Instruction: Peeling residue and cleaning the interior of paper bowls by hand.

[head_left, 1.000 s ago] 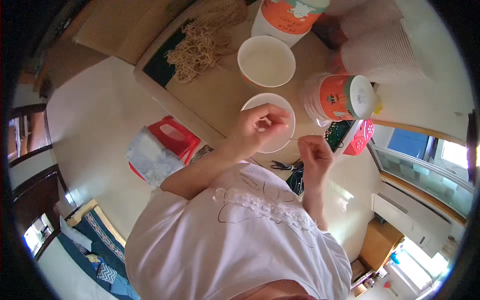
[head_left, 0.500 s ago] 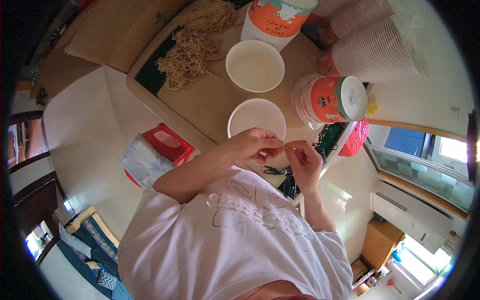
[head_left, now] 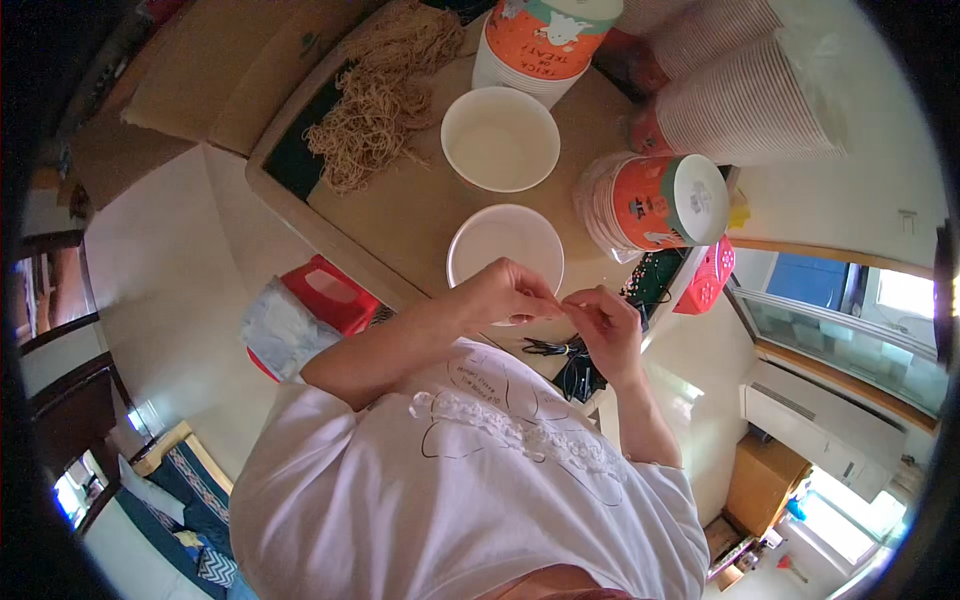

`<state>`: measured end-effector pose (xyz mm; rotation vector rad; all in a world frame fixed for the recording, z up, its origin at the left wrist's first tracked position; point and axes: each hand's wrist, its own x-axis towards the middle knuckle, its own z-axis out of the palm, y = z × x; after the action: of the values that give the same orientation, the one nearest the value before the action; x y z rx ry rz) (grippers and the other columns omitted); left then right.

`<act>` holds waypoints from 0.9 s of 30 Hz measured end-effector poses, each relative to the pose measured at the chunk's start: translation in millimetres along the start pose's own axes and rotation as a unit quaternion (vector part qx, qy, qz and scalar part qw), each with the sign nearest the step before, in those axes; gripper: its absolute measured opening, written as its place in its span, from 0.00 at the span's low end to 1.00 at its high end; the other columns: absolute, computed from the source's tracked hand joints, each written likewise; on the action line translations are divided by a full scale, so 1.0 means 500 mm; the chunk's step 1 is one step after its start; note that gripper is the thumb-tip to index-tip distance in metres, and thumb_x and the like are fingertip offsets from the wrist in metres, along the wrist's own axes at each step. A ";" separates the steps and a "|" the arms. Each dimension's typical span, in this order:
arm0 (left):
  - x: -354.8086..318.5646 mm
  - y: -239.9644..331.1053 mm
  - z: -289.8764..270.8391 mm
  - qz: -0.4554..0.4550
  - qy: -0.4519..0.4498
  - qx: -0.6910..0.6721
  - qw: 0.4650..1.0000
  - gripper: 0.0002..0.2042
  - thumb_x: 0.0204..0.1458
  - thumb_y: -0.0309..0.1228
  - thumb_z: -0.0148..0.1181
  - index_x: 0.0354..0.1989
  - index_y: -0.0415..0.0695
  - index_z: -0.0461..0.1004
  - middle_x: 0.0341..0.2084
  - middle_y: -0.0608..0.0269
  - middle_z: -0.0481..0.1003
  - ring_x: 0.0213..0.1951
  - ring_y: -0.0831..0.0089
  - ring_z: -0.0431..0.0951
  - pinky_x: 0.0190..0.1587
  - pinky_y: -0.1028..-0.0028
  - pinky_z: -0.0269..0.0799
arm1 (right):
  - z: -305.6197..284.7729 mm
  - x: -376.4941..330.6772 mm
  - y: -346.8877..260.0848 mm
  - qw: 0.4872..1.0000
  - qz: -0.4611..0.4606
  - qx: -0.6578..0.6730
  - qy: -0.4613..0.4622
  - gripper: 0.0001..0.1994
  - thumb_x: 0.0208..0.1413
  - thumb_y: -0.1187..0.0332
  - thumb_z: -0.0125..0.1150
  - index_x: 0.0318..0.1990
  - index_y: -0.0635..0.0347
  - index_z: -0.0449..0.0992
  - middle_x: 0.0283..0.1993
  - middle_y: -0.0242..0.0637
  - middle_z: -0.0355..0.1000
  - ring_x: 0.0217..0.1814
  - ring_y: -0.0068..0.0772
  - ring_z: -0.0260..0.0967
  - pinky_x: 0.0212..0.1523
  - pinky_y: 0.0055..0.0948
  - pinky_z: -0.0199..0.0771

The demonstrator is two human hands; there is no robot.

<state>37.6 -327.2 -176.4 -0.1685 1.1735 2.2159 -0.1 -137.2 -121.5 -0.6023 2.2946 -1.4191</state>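
White near tub point(head_left: 500, 235): it is on the desk point(head_left: 375, 220), its round mouth facing up, just beyond my hands.
Left grip point(head_left: 510, 298): it is in front of the lower rim of this tub; my thumb and finger are closed together in a pinch.
Right grip point(head_left: 603, 320): it is also pinched closed, and its fingertips meet those of the left, or nearly so.
Between the fingertips: what is there is too small for me to tell.
Second tub point(head_left: 500, 140): it is behind the near one, also with the mouth up.
Orange-printed stacks: one stack point(head_left: 540, 50) is behind the second tub, the other stack point(head_left: 650, 205) is to the right of both tubs.
Beige twine point(head_left: 375, 110): it lies in a loose, tangled heap at the left side of the desk.
Black cables point(head_left: 575, 365): they lie near my right wrist.
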 end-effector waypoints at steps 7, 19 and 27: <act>0.005 -0.010 0.012 0.207 0.111 0.256 0.938 0.05 0.45 0.25 0.65 0.24 0.42 0.75 0.21 0.69 0.74 0.23 0.83 0.70 0.25 0.78 0.66 | 0.006 0.001 0.013 0.999 0.024 -0.028 -0.011 0.05 0.48 0.77 0.62 0.34 0.62 0.77 0.25 0.31 0.67 0.21 0.17 0.55 0.21 0.18 0.55; 0.140 -0.122 -0.059 0.229 0.339 0.434 0.803 0.11 0.40 0.23 0.59 0.36 0.43 0.74 0.34 0.55 0.74 0.36 0.59 0.75 0.38 0.66 0.72 | 0.026 0.099 0.303 0.957 0.174 0.215 0.082 0.09 0.54 0.67 0.59 0.40 0.60 0.76 0.35 0.31 0.75 0.36 0.22 0.71 0.33 0.21 0.72; 0.129 -0.107 -0.038 0.264 0.352 0.483 0.757 0.11 0.41 0.26 0.60 0.36 0.43 0.73 0.35 0.55 0.74 0.39 0.57 0.74 0.41 0.63 0.71 | 0.056 0.096 0.321 0.928 0.177 0.327 0.014 0.09 0.56 0.68 0.56 0.41 0.61 0.75 0.39 0.32 0.74 0.39 0.22 0.71 0.36 0.22 0.72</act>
<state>13.5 -290.2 -250.3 -0.2585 2.9387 1.6244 -51.5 -119.7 -282.7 0.0372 1.6616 -1.8493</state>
